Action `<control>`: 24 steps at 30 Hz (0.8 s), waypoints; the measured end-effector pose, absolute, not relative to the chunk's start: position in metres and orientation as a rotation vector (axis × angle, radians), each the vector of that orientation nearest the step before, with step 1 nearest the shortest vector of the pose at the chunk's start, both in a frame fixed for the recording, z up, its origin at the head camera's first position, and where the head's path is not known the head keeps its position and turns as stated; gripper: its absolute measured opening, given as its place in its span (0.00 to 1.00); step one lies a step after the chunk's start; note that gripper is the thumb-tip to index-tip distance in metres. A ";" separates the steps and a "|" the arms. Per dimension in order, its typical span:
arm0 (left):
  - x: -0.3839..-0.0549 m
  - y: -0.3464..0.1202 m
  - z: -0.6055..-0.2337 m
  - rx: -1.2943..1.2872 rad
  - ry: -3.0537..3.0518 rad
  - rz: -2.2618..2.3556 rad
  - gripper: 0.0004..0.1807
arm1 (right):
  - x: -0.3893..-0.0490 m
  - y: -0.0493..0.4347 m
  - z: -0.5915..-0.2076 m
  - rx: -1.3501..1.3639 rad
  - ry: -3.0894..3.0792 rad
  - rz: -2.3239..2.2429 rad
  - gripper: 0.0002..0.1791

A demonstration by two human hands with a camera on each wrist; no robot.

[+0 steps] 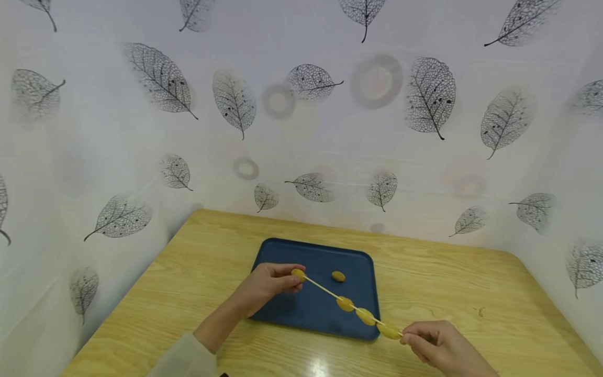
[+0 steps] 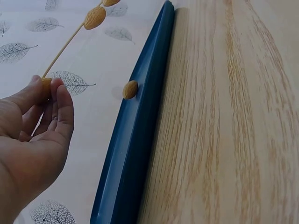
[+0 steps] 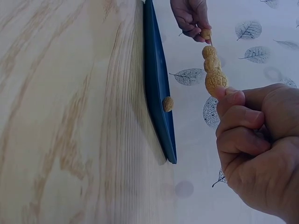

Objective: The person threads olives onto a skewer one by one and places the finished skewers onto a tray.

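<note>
A thin wooden skewer (image 1: pixel 322 287) slants above the dark blue tray (image 1: pixel 311 322), its right end lower. Three yellow-brown, wrinkled oval pieces like dried fruit (image 1: pixel 365 316) sit close together on its right half. My left hand (image 1: pixel 266 288) pinches another such oval piece (image 1: pixel 299 274) between thumb and fingers at the skewer's left end. Beyond the tray's right front corner, my right hand (image 1: pixel 440 343) pinches the skewer's other end, right beside the last piece; its fingertips cover that end. One loose oval piece (image 1: pixel 338 276) lies on the tray.
The tray rests on a light wood-grain table (image 1: pixel 438 283). Behind and beside the table hangs a pale sheet (image 1: pixel 301 141) printed with dark leaves. A light sleeve (image 1: pixel 186 358) covers my left forearm.
</note>
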State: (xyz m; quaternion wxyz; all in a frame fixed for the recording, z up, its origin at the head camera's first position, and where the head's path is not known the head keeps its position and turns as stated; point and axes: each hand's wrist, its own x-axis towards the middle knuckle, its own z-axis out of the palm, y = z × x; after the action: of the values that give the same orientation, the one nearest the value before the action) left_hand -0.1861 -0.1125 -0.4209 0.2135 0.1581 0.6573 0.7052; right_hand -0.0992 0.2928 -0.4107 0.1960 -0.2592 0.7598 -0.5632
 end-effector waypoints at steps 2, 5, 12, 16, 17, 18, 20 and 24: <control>-0.186 -0.112 -0.421 0.441 1.839 1.946 0.24 | -0.099 0.292 -0.410 -0.717 2.137 -1.574 0.14; -0.187 -0.111 -0.421 0.450 1.863 1.933 0.24 | -0.099 0.291 -0.410 -0.708 2.147 -1.570 0.14; -0.187 -0.110 -0.419 0.484 1.903 1.892 0.25 | -0.099 0.290 -0.410 -0.688 2.177 -1.561 0.13; -0.187 -0.110 -0.418 0.513 1.909 1.880 0.25 | -0.099 0.290 -0.411 -0.664 2.190 -1.553 0.13; -0.187 -0.110 -0.418 0.521 1.910 1.879 0.25 | -0.099 0.289 -0.411 -0.652 2.194 -1.550 0.13; -0.187 -0.109 -0.418 0.527 1.911 1.877 0.25 | -0.099 0.289 -0.412 -0.636 2.199 -1.547 0.13; -0.187 -0.108 -0.417 0.536 1.913 1.874 0.25 | -0.099 0.287 -0.412 -0.604 2.210 -1.540 0.13; -0.187 -0.107 -0.417 0.542 1.920 1.874 0.24 | -0.099 0.285 -0.412 -0.567 2.207 -1.541 0.14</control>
State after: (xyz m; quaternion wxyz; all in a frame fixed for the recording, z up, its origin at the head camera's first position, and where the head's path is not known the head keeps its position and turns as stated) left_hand -0.1874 -0.1071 -0.4165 0.2009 0.1939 0.6871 0.6708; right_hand -0.0990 0.2851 -0.4117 0.1941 -0.2023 0.7870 -0.5496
